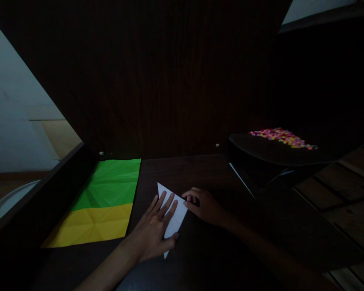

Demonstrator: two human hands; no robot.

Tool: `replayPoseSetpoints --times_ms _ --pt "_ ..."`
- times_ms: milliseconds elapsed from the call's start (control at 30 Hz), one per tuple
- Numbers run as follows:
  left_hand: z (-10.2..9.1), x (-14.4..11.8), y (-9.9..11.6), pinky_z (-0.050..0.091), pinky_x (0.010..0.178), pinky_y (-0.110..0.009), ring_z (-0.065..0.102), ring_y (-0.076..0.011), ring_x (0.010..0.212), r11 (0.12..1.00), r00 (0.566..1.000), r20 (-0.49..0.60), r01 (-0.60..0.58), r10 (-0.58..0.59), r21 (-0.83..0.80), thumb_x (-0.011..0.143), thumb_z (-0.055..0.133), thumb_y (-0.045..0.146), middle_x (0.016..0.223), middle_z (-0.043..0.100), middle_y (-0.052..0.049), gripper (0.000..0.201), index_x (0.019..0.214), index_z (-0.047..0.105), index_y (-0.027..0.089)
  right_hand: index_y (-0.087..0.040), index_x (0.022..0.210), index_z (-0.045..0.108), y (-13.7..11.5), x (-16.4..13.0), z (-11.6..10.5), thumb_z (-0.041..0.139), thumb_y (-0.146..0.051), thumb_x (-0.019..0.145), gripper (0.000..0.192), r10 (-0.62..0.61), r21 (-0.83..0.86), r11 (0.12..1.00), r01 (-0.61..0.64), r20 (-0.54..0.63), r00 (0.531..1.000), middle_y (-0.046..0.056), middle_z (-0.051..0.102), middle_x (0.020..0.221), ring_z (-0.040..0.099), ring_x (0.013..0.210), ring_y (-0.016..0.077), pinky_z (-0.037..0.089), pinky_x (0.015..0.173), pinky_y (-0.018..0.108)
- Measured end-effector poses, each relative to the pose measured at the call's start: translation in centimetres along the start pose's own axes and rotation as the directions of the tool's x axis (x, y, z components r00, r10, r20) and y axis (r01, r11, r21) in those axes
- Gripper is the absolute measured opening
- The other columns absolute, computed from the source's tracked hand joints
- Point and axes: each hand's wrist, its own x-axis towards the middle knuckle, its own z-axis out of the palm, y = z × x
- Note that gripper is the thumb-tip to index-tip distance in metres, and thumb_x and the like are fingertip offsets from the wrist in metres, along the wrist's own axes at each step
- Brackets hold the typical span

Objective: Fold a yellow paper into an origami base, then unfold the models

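Observation:
A piece of white paper [176, 221] folded into a triangle lies on the dark wooden surface [182, 169]. Spread flat across it, my left hand [153, 232] presses it down with the fingers apart. My right hand [204, 205] is at the paper's right corner, its fingers curled and the thumb on that corner in a pinch. Left of my hands lie a creased green sheet [112, 184] and a yellow sheet [94, 224], the yellow one nearer to me. Part of the white paper is hidden under my left hand.
An upright dark wooden panel [157, 81] closes off the back. A raised edge [42, 190] runs along the left. At right, a dark rounded shelf [261, 149] bears a heap of small pink and yellow pieces [282, 136]. A thin white edge [242, 180] shows below it.

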Motion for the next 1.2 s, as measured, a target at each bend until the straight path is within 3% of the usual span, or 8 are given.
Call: replayPoseSetpoints --times_ms 333,533,700,800,867,1000,1067,1200 --pt "-0.2 0.0 0.7 0.021 0.116 -0.051 0.008 -0.034 0.146 0.999 0.999 -0.013 -0.04 0.04 0.004 0.087 0.053 0.027 0.16 0.015 -0.012 0.077 0.153 0.014 0.016 -0.017 0.091 0.071 -0.4 -0.2 0.4 0.063 -0.02 0.078 0.015 0.1 0.076 0.992 -0.1 0.008 0.995 0.003 0.064 0.081 0.056 0.07 0.0148 0.042 0.067 0.028" --pt "-0.3 0.0 0.5 0.021 0.117 -0.05 0.005 -0.0319 0.147 0.995 0.997 -0.054 -0.058 0.054 -0.085 0.094 0.049 0.033 0.161 0.015 -0.009 0.073 0.154 0.01 0.019 -0.017 0.092 0.061 -0.4 -0.4 0.8 0.065 -0.021 0.075 0.018 0.106 0.323 0.94 -0.11 0.029 0.994 0.002 0.064 0.084 0.056 0.073 0.0148 0.044 0.066 0.027" --pt "-0.4 0.3 0.5 0.022 0.116 -0.052 0.002 -0.0326 0.146 0.932 0.976 -0.157 0.086 -0.15 -0.353 0.093 0.051 0.041 0.161 -0.001 -0.013 0.087 0.153 -0.007 0.02 -0.018 0.101 0.054 -0.2 -0.3 1.5 0.065 -0.021 0.074 0.029 0.086 0.519 0.852 -0.063 -0.021 0.996 -0.002 0.061 0.075 0.057 0.068 0.0137 0.045 0.065 0.027" --pt "-0.9 0.8 0.6 0.025 0.116 -0.049 0.011 -0.0321 0.146 0.744 0.869 -0.212 0.231 -0.448 -0.627 0.087 0.06 0.044 0.161 0.0 -0.016 0.102 0.152 -0.015 0.019 -0.019 0.1 0.055 0.0 -0.1 1.4 0.066 -0.023 0.073 0.03 0.117 0.541 0.84 -0.036 -0.117 0.986 -0.001 0.062 0.075 0.06 0.07 0.0144 0.046 0.067 0.028" --pt "-1.4 1.2 0.6 0.034 0.111 -0.047 0.03 -0.0322 0.141 0.517 0.815 -0.126 0.232 -0.565 -0.824 0.084 0.065 0.045 0.158 0.021 -0.017 0.098 0.154 0.002 0.019 -0.019 0.099 0.055 0.0 0.0 1.2 0.067 -0.025 0.073 0.03 0.145 0.563 0.826 -0.027 -0.167 0.975 0.0 0.064 0.077 0.062 0.072 0.0154 0.047 0.068 0.028" --pt "-1.9 1.6 0.6 0.056 0.084 -0.042 0.069 -0.0303 0.1 0.024 0.869 0.194 0.229 -0.456 -0.973 0.08 0.068 0.048 0.12 0.068 -0.018 0.063 0.13 0.052 0.012 -0.02 0.098 0.054 -0.3 0.0 1.0 0.069 -0.029 0.073 0.031 0.166 0.602 0.799 -0.001 -0.219 0.961 0.0 0.066 0.077 0.064 0.072 0.0166 0.048 0.066 0.028" --pt "-1.9 1.5 0.6 0.059 0.071 -0.037 0.073 -0.0267 0.082 -0.065 0.877 0.261 0.257 -0.404 -0.964 0.078 0.071 0.048 0.106 0.072 -0.017 0.053 0.112 0.064 0.009 -0.02 0.098 0.054 -0.4 0.0 1.0 0.07 -0.03 0.072 0.031 0.173 0.606 0.795 0.006 -0.236 0.956 0.0 0.066 0.077 0.064 0.071 0.0164 0.048 0.064 0.028" --pt "-1.6 1.3 0.6 0.056 0.053 -0.028 0.07 -0.0197 0.064 -0.099 0.888 0.267 0.248 -0.375 -0.964 0.077 0.072 0.046 0.095 0.073 -0.016 0.041 0.092 0.07 0.007 -0.021 0.096 0.055 -0.4 -0.1 1.1 0.073 -0.029 0.07 0.032 0.188 0.633 0.774 0.005 -0.237 0.953 -0.001 0.067 0.076 0.065 0.07 0.0155 0.048 0.064 0.027"
